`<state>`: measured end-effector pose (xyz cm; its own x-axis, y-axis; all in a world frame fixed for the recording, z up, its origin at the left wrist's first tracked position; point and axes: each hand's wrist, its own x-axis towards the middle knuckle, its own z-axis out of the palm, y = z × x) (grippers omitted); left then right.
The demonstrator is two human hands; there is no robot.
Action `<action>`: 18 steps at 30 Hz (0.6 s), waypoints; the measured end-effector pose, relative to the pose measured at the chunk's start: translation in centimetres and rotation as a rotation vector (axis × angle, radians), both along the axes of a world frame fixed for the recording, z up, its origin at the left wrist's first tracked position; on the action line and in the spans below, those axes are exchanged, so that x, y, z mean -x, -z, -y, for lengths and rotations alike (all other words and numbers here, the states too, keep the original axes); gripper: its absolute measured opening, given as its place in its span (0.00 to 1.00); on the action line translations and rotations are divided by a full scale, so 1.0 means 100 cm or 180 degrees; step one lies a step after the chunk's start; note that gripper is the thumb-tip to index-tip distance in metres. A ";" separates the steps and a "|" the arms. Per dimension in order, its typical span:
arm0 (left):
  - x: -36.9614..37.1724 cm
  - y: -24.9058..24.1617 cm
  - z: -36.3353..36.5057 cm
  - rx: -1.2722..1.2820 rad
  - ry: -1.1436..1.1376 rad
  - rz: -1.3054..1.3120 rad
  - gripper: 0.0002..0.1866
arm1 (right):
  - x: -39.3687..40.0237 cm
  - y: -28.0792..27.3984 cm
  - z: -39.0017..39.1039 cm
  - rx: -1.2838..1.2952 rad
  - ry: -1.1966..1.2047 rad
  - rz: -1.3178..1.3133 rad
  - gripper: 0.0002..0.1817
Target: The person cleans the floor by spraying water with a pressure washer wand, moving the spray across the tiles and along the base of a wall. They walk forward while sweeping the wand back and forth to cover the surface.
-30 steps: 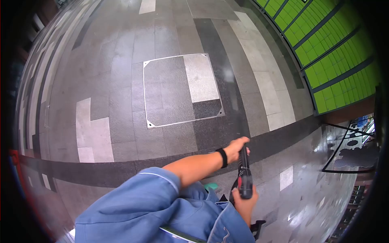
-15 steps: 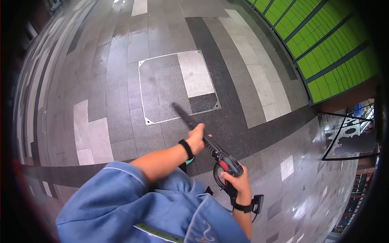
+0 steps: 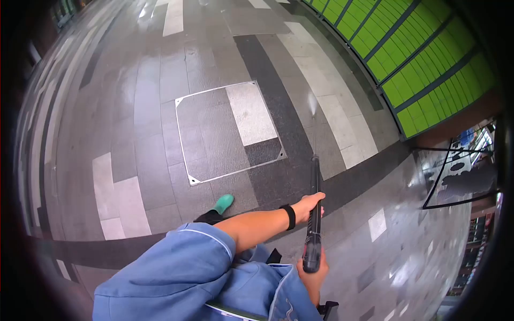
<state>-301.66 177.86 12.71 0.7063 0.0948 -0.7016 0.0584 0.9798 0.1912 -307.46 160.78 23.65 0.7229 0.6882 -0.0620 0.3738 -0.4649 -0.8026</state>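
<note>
Both my hands are closed around a black pressure washer gun [image 3: 314,231]. My left hand [image 3: 307,207], with a black band at the wrist, wraps the forward part of the barrel. Behind it, my right hand [image 3: 315,277] grips the rear handle; its fingers are partly hidden by the gun body. The nozzle points forward over the paving, and a thin spray of water [image 3: 313,105] shows beyond it, hitting the ground. Most of the trigger is out of sight.
Wet stone paving [image 3: 155,123] spreads ahead, with a metal-edged square cover [image 3: 209,123] set in it. A bright green slatted wall [image 3: 423,59] runs along the right. A black-framed stand [image 3: 425,187] is at far right. My green boot [image 3: 224,203] shows below the cover.
The pressure washer gun has swung from pointing up-left to pointing nearly straight ahead, further right. Both hands moved with it. A spray now shows beyond the nozzle, and my boot has come into fuller view.
</note>
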 end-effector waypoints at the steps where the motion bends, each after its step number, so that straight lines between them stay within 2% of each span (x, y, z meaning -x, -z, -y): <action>1: -0.004 -0.001 -0.006 0.0067 -0.0021 -0.0055 0.16 | -0.002 -0.004 -0.003 0.0076 0.0087 0.0132 0.28; 4: 0.007 0.002 -0.034 0.0185 -0.0359 -0.0079 0.14 | -0.023 -0.012 -0.019 0.0424 -0.0306 -0.0022 0.28; 5: 0.018 0.006 -0.047 0.0163 -0.0548 -0.0134 0.13 | -0.031 -0.008 -0.028 0.0434 -0.0305 -0.0033 0.28; 6: 0.034 0.008 -0.059 0.0139 -0.0812 -0.0258 0.12 | -0.040 0.001 -0.039 0.0292 -0.0617 -0.0230 0.28; 7: 0.048 0.017 -0.071 0.0240 -0.1088 -0.0528 0.13 | -0.048 0.013 -0.049 0.0145 -0.0932 -0.0421 0.28; 8: 0.064 0.024 -0.081 0.0311 -0.1354 -0.0729 0.14 | -0.055 0.029 -0.055 0.0220 -0.0837 -0.1011 0.25; 9: 0.076 0.029 -0.090 0.0310 -0.1635 -0.0935 0.15 | -0.057 0.028 -0.067 0.0209 -0.0834 -0.1013 0.25; 10: 0.086 0.034 -0.098 0.0410 -0.1773 -0.1345 0.16 | -0.061 0.025 -0.084 0.0367 -0.0866 -0.1386 0.23; 11: 0.099 0.007 -0.101 0.0408 -0.1831 -0.1745 0.17 | -0.063 0.024 -0.094 0.0524 -0.0897 -0.1761 0.21; 12: 0.102 -0.002 -0.100 0.0429 -0.1900 -0.1797 0.18 | -0.067 0.031 -0.097 0.0336 -0.0913 -0.1620 0.18; 14: 0.100 0.000 -0.099 0.0441 -0.1942 -0.1876 0.18 | -0.067 0.024 -0.095 0.0326 -0.0759 -0.1769 0.18; 17: 0.074 0.029 -0.102 0.0261 -0.1406 -0.1314 0.17 | -0.043 0.010 -0.092 0.0354 -0.0264 -0.1740 0.18; 18: 0.064 0.030 -0.105 0.0303 -0.1099 -0.1100 0.17 | -0.034 0.027 -0.083 0.0230 -0.0136 -0.1520 0.19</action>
<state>-308.06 188.34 9.69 0.3695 0.2063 -0.9060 -0.2282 0.9653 0.1268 -304.08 169.11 20.97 0.5731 0.6984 -0.4287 -0.0085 -0.5180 -0.8553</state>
